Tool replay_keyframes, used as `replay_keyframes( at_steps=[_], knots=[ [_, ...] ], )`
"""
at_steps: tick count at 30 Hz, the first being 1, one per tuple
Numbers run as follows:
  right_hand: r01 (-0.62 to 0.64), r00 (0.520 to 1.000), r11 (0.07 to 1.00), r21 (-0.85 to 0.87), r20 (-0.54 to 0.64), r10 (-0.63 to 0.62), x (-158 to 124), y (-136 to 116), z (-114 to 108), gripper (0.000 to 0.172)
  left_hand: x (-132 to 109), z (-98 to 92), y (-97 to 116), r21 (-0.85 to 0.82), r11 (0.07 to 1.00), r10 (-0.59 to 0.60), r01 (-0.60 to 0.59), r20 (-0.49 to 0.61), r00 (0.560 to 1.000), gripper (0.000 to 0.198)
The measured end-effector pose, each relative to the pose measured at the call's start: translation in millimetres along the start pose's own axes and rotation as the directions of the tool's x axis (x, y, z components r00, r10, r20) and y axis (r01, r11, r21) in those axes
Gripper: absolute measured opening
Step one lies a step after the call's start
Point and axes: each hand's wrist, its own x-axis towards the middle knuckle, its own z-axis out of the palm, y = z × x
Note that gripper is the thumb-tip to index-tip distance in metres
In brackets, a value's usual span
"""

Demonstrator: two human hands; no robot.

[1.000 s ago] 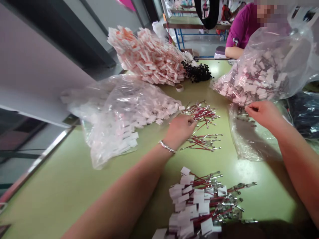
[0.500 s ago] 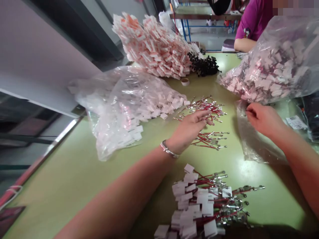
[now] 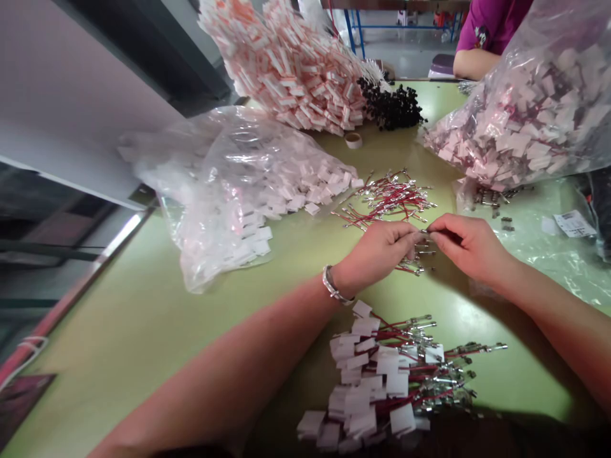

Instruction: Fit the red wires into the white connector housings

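My left hand (image 3: 384,250), with a watch at its wrist, is closed in a pinch over the front part of the red wire leads. A small metal end (image 3: 424,231) shows at its fingertips; most of that lead is hidden by the fingers. Meeting it from the other side, my right hand (image 3: 470,245) pinches a tiny metal clip, mostly covered by thumb and forefinger. Just behind my hands lies a loose pile of red wire leads (image 3: 394,197) with metal terminals. Closer to me is a heap of leads with white tags (image 3: 389,366), their metal ends pointing right.
Small metal clips (image 3: 506,222) lie on a clear plastic bag (image 3: 548,254) at right. Bags of white pieces stand left (image 3: 305,187) and right (image 3: 529,140). Behind are bundled white-and-orange parts (image 3: 296,83), black parts (image 3: 394,108) and a tape roll (image 3: 353,140). A person's arm (image 3: 477,63) rests beyond.
My right hand has moved left from the clips on the plastic bag and now meets my left hand. My left hand has shifted slightly right, its fingers now pinched. The view has tilted down a little.
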Motion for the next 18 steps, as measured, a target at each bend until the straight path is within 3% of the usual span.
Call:
replay_keyframes(
  at_steps=[2, 5, 7, 9, 11, 14, 16, 18],
  knots=[
    [0.003, 0.998, 1.000, -0.010, 0.065, -0.002, 0.9, -0.6, -4.1, 0.014, -0.5, -2.3, -0.8, 0.256, 0.962, 0.094, -0.098, 0.027, 0.995, 0.031],
    [-0.064, 0.982, 0.998, 0.014, 0.177, 0.061, 1.8, -6.8, -9.2, 0.014, -1.7, -7.6, 3.4, 0.561, 0.789, 0.179, -0.251, 0.181, 0.967, 0.027],
    [-0.129, 0.971, 0.991, 0.026, 0.206, 0.121, 1.6, -11.8, -9.7, 0.015, -2.0, -14.5, 7.3, 0.609, 0.740, 0.165, -0.284, 0.246, 0.955, 0.028],
    [-0.148, 0.965, 0.989, 0.019, 0.222, 0.140, 0.5, -14.3, -7.9, 0.016, -1.1, -25.3, 9.0, 0.537, 0.790, 0.166, -0.294, 0.274, 0.947, 0.026],
    [-0.080, 0.958, 0.996, -0.028, 0.274, 0.084, -1.2, -13.5, -4.8, 0.017, 1.2, -37.4, 6.4, 0.400, 0.882, 0.176, -0.249, 0.212, 0.961, 0.024],
    [0.080, 0.941, 0.990, -0.119, 0.337, -0.036, -3.8, -9.6, 0.0, 0.020, 6.8, -45.0, -5.5, 0.317, 0.946, 0.091, -0.065, -0.068, 0.994, 0.023],
    [0.129, 0.935, 0.980, -0.154, 0.347, -0.068, -4.4, -8.0, 1.1, 0.021, 11.2, -38.0, -15.8, 0.358, 0.933, 0.033, 0.040, -0.196, 0.980, 0.022],
    [0.134, 0.934, 0.976, -0.170, 0.351, -0.067, -3.2, -6.7, -1.4, 0.023, 15.3, -25.0, -24.5, 0.426, 0.902, 0.022, 0.070, -0.208, 0.978, 0.019]
  ],
)
